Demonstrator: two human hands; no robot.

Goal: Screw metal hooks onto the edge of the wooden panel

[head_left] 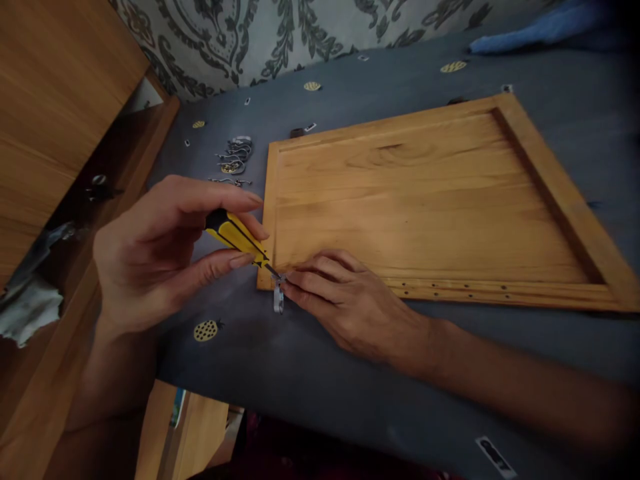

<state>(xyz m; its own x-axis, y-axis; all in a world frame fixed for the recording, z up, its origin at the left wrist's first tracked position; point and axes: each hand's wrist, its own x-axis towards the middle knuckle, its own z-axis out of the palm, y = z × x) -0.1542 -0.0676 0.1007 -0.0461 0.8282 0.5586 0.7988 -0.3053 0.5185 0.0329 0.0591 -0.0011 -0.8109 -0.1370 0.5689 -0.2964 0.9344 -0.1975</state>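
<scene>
My left hand (150,253) grips a yellow and black screwdriver (239,238) between thumb and fingers. The screwdriver slants down to the right, its tip at the near left corner of a framed wooden panel (410,207). At that corner sits a small metal clasp (279,301), part of it hanging past the panel's edge. My right hand (357,303) rests on the panel's near rail, its fingertips closed on the clasp beside the screwdriver tip. Those fingertips partly cover the clasp, and any screw under the tip is too small to make out.
Several more metal clasps (235,157) lie in a row on the dark pineapple-print cloth (310,373), left of the panel. Small holes run along the panel's near rail. A wooden cabinet (60,100) stands at left; a blue cloth (540,32) lies at the far right.
</scene>
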